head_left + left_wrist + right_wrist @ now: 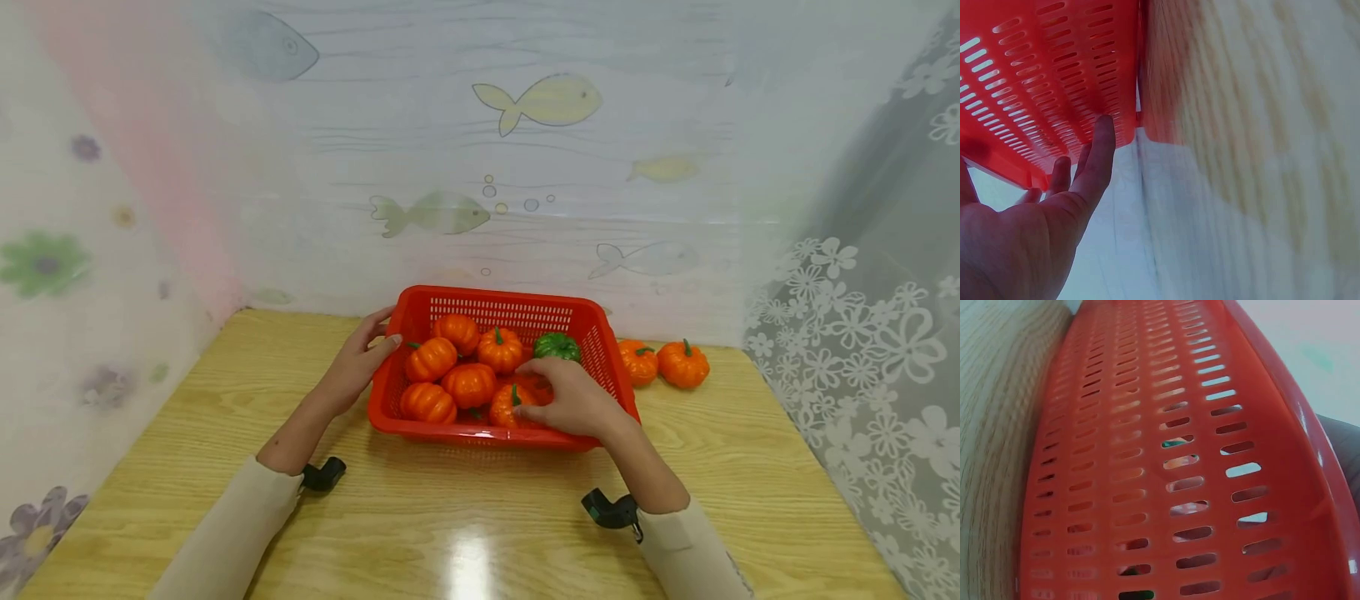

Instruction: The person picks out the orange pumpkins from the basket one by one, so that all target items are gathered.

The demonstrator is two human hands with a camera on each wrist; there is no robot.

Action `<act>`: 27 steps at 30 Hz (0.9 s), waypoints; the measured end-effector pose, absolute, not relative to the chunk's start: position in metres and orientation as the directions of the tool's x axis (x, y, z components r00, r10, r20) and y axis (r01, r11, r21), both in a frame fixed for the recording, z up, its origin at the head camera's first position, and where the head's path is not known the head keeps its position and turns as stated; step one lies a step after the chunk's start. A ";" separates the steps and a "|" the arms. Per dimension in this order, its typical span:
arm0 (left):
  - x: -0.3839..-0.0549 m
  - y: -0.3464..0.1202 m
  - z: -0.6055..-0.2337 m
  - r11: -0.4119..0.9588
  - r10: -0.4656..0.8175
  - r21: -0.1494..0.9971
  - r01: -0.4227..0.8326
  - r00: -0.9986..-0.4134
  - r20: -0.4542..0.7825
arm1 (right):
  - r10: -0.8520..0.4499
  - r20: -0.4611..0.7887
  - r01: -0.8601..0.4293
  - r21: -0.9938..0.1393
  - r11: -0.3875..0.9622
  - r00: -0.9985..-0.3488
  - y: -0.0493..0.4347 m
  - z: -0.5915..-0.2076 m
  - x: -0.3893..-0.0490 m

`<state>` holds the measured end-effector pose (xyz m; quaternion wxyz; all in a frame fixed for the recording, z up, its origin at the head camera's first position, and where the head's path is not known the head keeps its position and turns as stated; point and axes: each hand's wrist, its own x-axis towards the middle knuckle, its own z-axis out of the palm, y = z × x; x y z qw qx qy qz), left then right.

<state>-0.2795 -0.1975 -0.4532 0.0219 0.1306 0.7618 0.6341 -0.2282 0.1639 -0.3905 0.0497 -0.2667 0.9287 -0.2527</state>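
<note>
A red plastic basket (495,432) with slotted walls holds several small orange pumpkins (470,385) and a green pumpkin (557,345). My left hand (352,365) grips its left rim, thumb over the edge and fingers along the outer wall; the left wrist view has those fingers (1102,140) against the slots. My right hand (573,398) reaches over the front wall into the basket. Its thumb overlaps an orange pumpkin (504,406) near the front, and its fingers are spread apart from the thumb. In the right wrist view the basket wall (1147,444) hides most of that hand.
Two more orange pumpkins (683,365) lie on the wooden table (420,517) just right of the basket. Behind stands a pale wall covering (420,150) printed with fish. A grey curtain with white flowers (877,350) hangs along the right side.
</note>
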 end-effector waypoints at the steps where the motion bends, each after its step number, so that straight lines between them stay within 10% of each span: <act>1: -0.279 -0.198 -0.453 0.161 0.228 0.972 0.172 -0.965 0.133 | -0.517 0.021 -0.456 -0.502 0.735 -0.856 0.164 -0.391 -0.229; 27: -0.280 -0.197 -0.454 0.148 0.235 0.973 0.176 -0.962 0.138 | -0.515 -0.088 -0.402 -0.522 0.753 -0.852 0.167 -0.395 -0.235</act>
